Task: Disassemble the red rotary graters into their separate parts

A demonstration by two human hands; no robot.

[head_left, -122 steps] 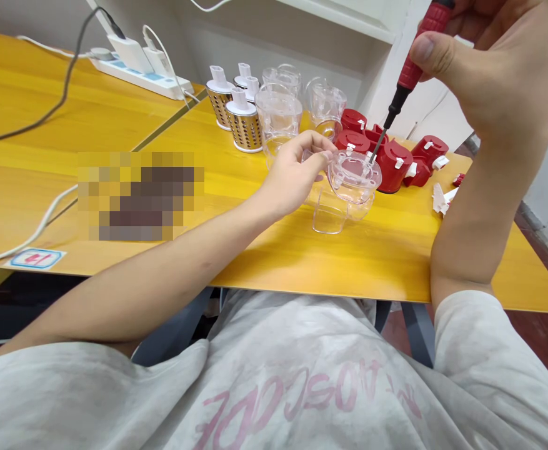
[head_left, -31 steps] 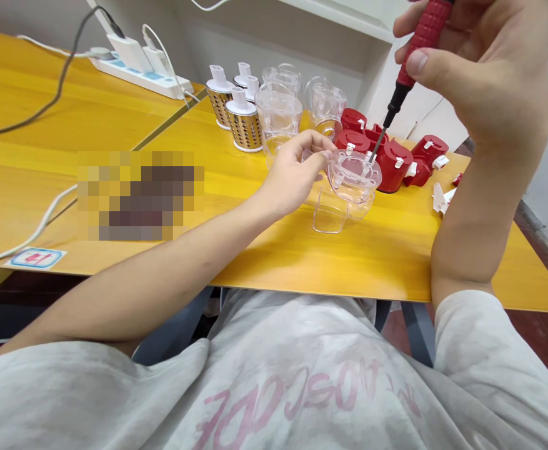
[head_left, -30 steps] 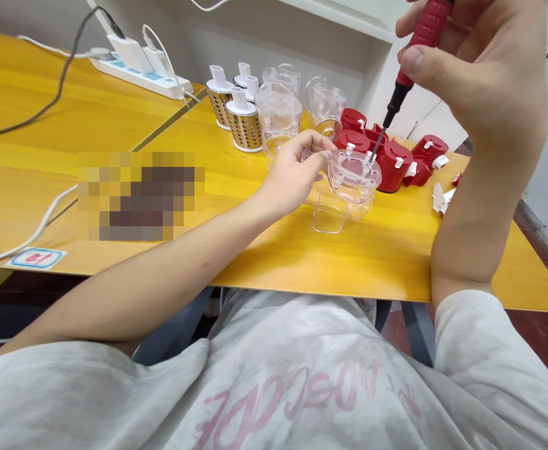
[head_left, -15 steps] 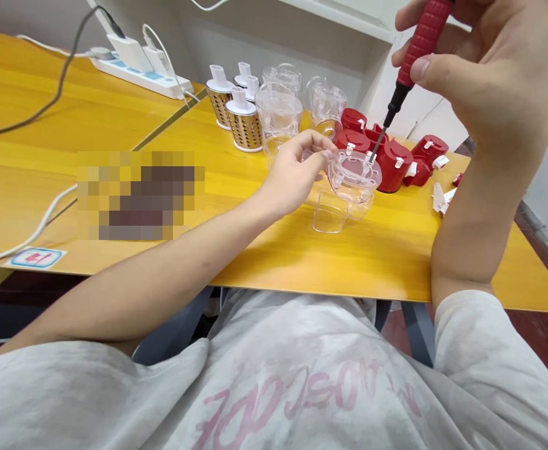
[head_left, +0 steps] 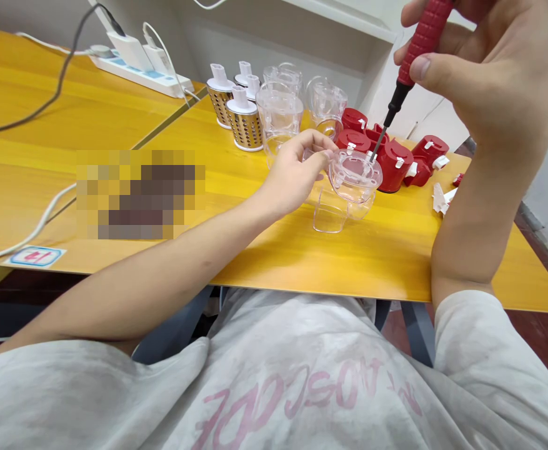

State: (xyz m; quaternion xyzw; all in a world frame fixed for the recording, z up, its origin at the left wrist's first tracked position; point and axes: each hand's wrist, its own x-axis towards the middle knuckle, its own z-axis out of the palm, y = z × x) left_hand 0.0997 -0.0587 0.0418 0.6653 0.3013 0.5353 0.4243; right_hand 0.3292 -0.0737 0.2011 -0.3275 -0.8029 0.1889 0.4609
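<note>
My right hand (head_left: 480, 69) grips a screwdriver (head_left: 426, 44) by its red handle, raised at the upper right. Its thin shaft slants down to the left, and the tip meets the far right rim of a clear plastic housing (head_left: 354, 181). That housing stands on the table, with a clear tube-like part at its lower left. My left hand (head_left: 299, 172) pinches the housing's left edge between thumb and fingers. Whether a screw sits under the tip is too small to tell. Several red plastic housings (head_left: 395, 164) with white clips stand just behind the clear one.
More clear housings (head_left: 280, 109) and several perforated metal drums (head_left: 244, 128) with white tops stand at the back. White scraps (head_left: 440, 199) lie near my right forearm. A power strip (head_left: 147, 78) with cables is at the back left; a blurred patch (head_left: 147, 200) covers something dark.
Almost nothing differs. My right hand has shifted very slightly on the screwdriver, while the clear housing and my left hand keep their places.
</note>
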